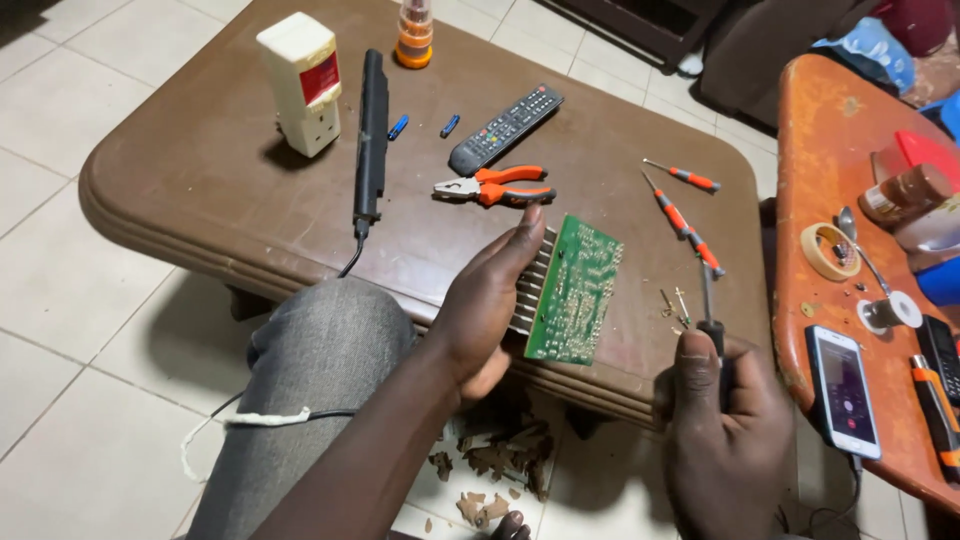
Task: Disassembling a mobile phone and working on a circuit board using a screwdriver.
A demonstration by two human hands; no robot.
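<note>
The left hand clamps the green circuit board upright above the brown table while the right hand is closed around a dark-handled tool, best brought in slowly and steadily, its tip too thin to identify

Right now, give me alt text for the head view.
Left hand holds a green circuit board upright; right hand grips a soldering iron. Behind them, orange-handled pliers and a remote control lie on the brown table.
</note>
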